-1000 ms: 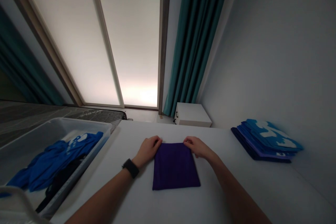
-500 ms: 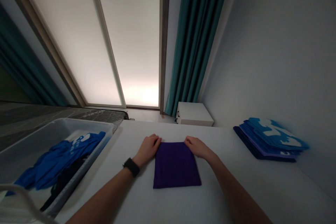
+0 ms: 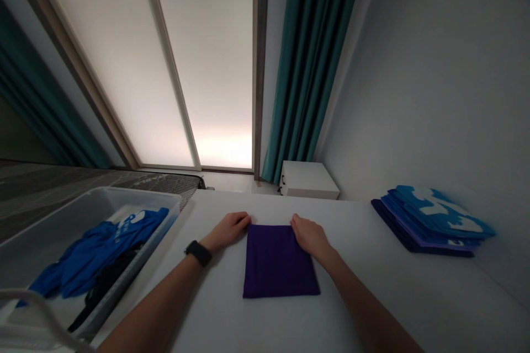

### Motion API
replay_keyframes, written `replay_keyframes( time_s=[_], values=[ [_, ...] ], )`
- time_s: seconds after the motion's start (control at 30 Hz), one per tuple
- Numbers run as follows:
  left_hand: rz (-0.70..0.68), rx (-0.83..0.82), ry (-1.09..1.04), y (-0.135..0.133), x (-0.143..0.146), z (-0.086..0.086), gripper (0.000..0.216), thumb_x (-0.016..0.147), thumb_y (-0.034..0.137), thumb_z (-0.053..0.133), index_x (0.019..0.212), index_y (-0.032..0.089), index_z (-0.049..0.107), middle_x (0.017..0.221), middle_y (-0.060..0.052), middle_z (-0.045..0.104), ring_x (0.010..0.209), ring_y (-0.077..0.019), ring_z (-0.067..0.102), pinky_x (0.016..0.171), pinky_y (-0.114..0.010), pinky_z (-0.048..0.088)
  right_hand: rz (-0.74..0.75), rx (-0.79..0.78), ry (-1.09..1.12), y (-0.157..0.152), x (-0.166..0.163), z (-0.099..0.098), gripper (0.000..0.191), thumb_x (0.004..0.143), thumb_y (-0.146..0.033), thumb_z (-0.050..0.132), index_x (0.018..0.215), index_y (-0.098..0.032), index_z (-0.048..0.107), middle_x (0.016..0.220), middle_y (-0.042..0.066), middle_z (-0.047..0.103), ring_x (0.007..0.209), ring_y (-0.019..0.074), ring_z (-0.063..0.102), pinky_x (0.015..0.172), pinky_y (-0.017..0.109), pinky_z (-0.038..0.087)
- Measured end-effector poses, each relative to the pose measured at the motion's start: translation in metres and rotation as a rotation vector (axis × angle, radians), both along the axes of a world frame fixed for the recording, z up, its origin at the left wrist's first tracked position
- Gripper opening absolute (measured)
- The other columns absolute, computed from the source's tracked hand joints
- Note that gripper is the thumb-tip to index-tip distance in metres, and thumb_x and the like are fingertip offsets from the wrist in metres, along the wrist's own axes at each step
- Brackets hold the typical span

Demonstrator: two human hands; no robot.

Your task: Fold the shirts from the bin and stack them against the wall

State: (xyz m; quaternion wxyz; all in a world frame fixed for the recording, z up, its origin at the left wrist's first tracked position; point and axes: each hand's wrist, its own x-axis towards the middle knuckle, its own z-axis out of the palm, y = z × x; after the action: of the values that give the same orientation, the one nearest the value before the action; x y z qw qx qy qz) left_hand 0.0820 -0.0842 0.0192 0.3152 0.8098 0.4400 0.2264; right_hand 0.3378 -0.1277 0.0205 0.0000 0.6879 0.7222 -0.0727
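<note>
A purple garment (image 3: 281, 265), folded into a neat square, lies flat on the white table (image 3: 223, 314). At its far left corner are the closed fingers of my left hand (image 3: 229, 230), pinching the edge; a black watch (image 3: 199, 252) is on that wrist. My right hand (image 3: 309, 235) has its fingers closed on the far right corner. The fingertips of both hands are partly hidden.
To the left stands a clear plastic bin (image 3: 153, 242) with a rumpled blue shirt (image 3: 99, 248) and dark clothing inside. A stack of folded blue and purple clothes (image 3: 434, 220) sits on the right, near the wall. Beyond the table is a white cabinet (image 3: 308, 177).
My left hand has shifted slightly outward and up at the far left corner, its wrist moving left. My right hand stays at the far right corner. The garment stays flat.
</note>
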Motion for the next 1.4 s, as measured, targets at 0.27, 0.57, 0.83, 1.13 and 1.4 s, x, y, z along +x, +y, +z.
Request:
replay_keyframes(
  time_s=[0.27, 0.57, 0.83, 1.13, 1.4],
  values=[
    [0.019, 0.123, 0.204, -0.006, 0.014, 0.002, 0.041, 0.097, 0.045, 0.030, 0.070, 0.020, 0.050, 0.067, 0.000, 0.056, 0.067, -0.0162, 0.052, 0.069, -0.028, 0.038, -0.044, 0.029, -0.011, -0.003, -0.009, -0.004, 0.036, 0.102, -0.032, 0.021, 0.106, -0.020, 0.056, 0.099, 0.014, 0.071, 0.092, 0.0251, 0.068, 0.073, 0.032, 0.044],
    [0.047, 0.268, 0.377, -0.004, 0.014, -0.015, 0.037, 0.100, 0.034, 0.026, 0.080, 0.020, 0.053, 0.079, -0.005, 0.063, 0.079, -0.0213, 0.058, 0.078, -0.034, 0.038, -0.016, -0.021, 0.031, 0.011, 0.015, 0.003, 0.041, 0.101, -0.039, 0.029, 0.097, -0.023, 0.066, 0.102, 0.010, 0.071, 0.096, 0.0228, 0.066, 0.076, 0.030, 0.043],
    [0.107, 0.317, 0.432, -0.005, 0.020, -0.016, 0.033, 0.100, 0.031, 0.032, 0.080, 0.019, 0.056, 0.076, -0.007, 0.065, 0.080, -0.0236, 0.062, 0.078, -0.035, 0.037, -0.001, -0.017, -0.013, 0.006, 0.012, 0.002, 0.039, 0.101, -0.040, 0.030, 0.101, -0.023, 0.065, 0.101, 0.011, 0.072, 0.093, 0.0238, 0.066, 0.076, 0.032, 0.044],
    [0.141, 0.284, 0.396, -0.005, 0.023, -0.014, 0.033, 0.098, 0.034, 0.038, 0.075, 0.019, 0.057, 0.075, -0.008, 0.066, 0.076, -0.0231, 0.062, 0.071, -0.031, 0.037, -0.064, 0.226, -0.013, -0.018, -0.013, 0.026, 0.038, 0.099, -0.028, 0.027, 0.114, -0.018, 0.060, 0.117, 0.015, 0.063, 0.114, 0.0277, 0.054, 0.095, 0.040, 0.037],
    [0.153, 0.309, 0.358, -0.004, 0.022, -0.019, 0.032, 0.098, 0.032, 0.039, 0.075, 0.019, 0.057, 0.077, -0.008, 0.067, 0.077, -0.0221, 0.063, 0.073, -0.031, 0.039, 0.230, 0.207, 0.195, -0.070, -0.066, -0.008, 0.059, 0.096, -0.053, 0.031, 0.147, -0.022, 0.035, 0.154, 0.008, 0.032, 0.143, 0.0257, 0.022, 0.116, 0.047, 0.012]
  ],
)
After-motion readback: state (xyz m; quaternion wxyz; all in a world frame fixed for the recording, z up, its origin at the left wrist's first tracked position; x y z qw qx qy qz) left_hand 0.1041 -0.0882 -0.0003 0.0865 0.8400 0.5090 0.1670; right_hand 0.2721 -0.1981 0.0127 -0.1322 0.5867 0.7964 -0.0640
